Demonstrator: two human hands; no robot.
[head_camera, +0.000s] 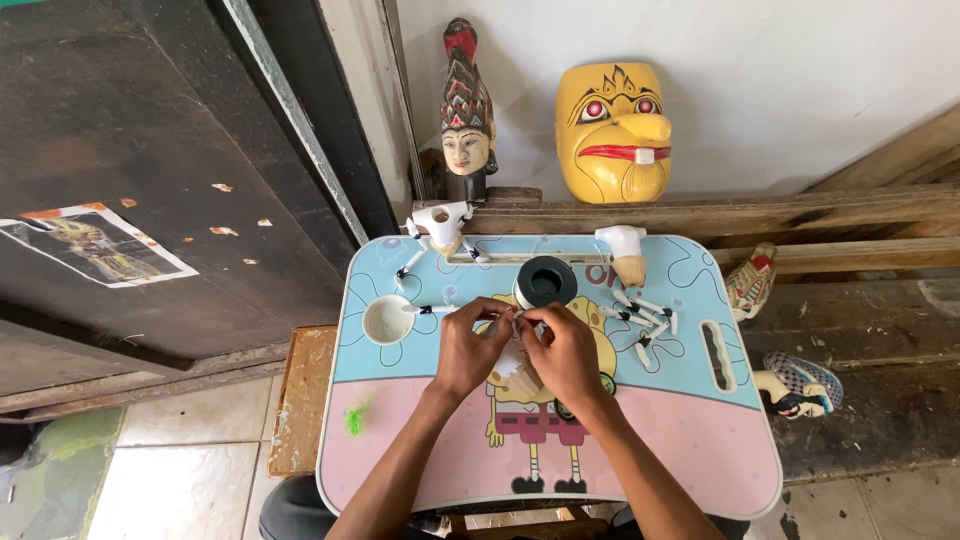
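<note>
Both hands are together over the middle of the lap table (690, 440), a pastel blue and pink top with a cartoon print. The left hand (468, 350) and right hand (568, 352) are curled in, fingertips pinched on a small pale piece (512, 362) between them. Most of that piece is hidden by the knuckles; only a light, ridged-looking edge peeks out below the fingers, so its shape is hard to call. A thin white stick seems to run between the fingertips, but it is too small to be sure.

Just beyond the hands sits a black roll (545, 281), looking like tape, its near edge partly covered by the fingers. Left of the hands is a white cup (387, 320), with a thin brush (432, 309) lying beside it, its tip end running under the left hand. To the right lies a loose scatter of white sticks (643, 322) with dark ends, well clear of the hands. At the far edge stand two white figure parts, one at the left (441, 229) with thin limbs and one at the right (625, 250) on a tan base.

Behind the table a carved head (467, 110) and a yellow mask (613, 132) lean on the wall. Two more painted heads (800, 385) lie on the planks at right, one half cut off by the table's edge. The person's forearms leave the picture at the bottom.
</note>
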